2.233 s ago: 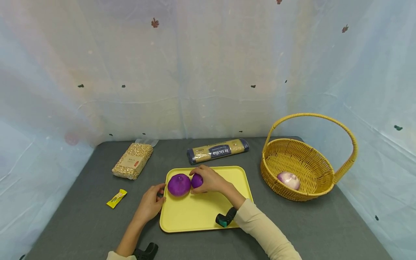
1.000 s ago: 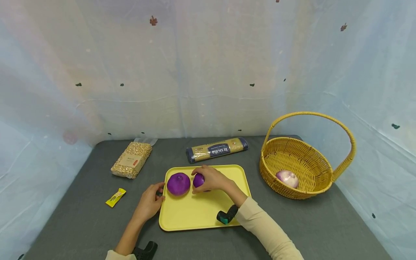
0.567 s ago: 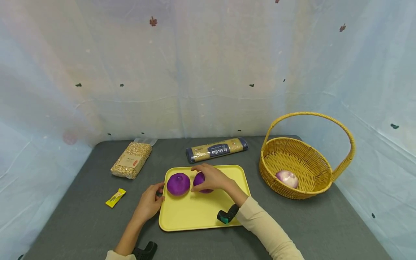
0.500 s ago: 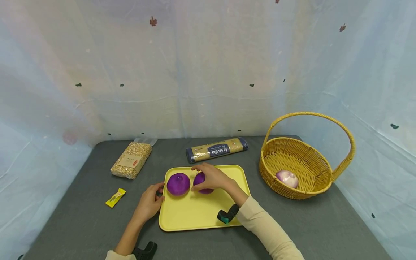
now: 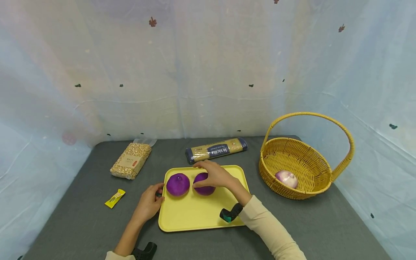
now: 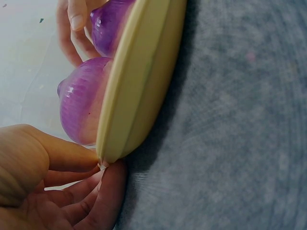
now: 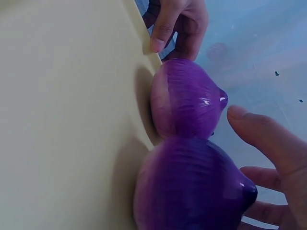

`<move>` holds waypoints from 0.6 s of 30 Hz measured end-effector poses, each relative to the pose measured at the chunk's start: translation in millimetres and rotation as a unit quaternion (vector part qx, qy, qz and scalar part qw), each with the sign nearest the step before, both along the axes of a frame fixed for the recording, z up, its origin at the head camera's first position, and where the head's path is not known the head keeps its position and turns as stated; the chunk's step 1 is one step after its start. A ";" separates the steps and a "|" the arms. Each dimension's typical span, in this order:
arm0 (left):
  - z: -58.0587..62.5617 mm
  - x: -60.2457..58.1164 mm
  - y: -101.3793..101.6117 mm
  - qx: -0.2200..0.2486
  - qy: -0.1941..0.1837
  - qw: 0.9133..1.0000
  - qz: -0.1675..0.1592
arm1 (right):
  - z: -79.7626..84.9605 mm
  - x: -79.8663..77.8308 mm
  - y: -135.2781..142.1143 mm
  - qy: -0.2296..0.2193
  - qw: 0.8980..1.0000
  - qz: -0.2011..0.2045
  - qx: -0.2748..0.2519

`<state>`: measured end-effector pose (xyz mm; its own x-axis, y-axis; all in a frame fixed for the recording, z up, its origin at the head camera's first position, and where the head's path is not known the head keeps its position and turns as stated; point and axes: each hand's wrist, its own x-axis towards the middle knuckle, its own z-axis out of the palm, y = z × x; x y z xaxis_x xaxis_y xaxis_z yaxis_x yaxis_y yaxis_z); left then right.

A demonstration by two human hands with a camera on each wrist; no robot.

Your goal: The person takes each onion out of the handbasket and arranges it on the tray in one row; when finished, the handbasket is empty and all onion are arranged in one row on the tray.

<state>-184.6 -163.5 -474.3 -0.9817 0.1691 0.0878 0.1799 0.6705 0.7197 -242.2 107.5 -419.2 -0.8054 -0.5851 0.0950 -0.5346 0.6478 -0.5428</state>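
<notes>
On the yellow tray point(image 5: 191, 216) two purple onions stand side by side with a small gap. My left hand point(image 5: 150, 203) pinches the tray's left rim between thumb and fingers, close beside the left onion point(image 5: 178, 185). The right onion point(image 5: 204, 188) rests on the tray under my right hand point(image 5: 216, 175), which partly hides it in the head view. In the right wrist view, the thumb and fingers of that hand are spread apart beside the onion's pointed top, with air between.
A yellow wicker basket point(image 5: 266, 177) with a paler onion point(image 5: 286, 179) inside stands on the right. Behind the tray lies a pasta pack point(image 5: 217, 150). A bag of grain or beans point(image 5: 131, 160) and a small yellow packet point(image 5: 115, 198) are on the left.
My right hand shifted the right onion rightward, away from the left one, then loosened its fingers and lifted slightly off. My left hand stays at the tray rim.
</notes>
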 end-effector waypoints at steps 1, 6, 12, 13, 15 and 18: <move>0.0 0.0 0.1 -0.001 -0.001 1.000 0.000 | 1.0 0.4 0.6 0.005 1.000 0.000 -0.001; 0.5 0.1 0.4 -0.002 -0.003 1.000 0.003 | 4.6 1.1 4.6 0.025 1.000 0.000 -0.012; -0.1 0.3 0.1 0.003 -0.003 1.000 0.002 | 8.0 1.6 11.2 0.023 0.999 -0.002 -0.037; -0.2 0.3 0.1 0.003 -0.003 1.000 0.002 | 8.9 1.7 12.4 0.024 0.999 -0.003 -0.040; -0.4 0.3 0.1 0.002 -0.001 1.000 0.002 | 10.5 2.2 15.2 0.025 0.999 -0.003 -0.047; -0.3 0.6 0.2 0.001 0.000 1.000 0.003 | 13.0 2.8 19.6 0.031 0.998 0.001 -0.061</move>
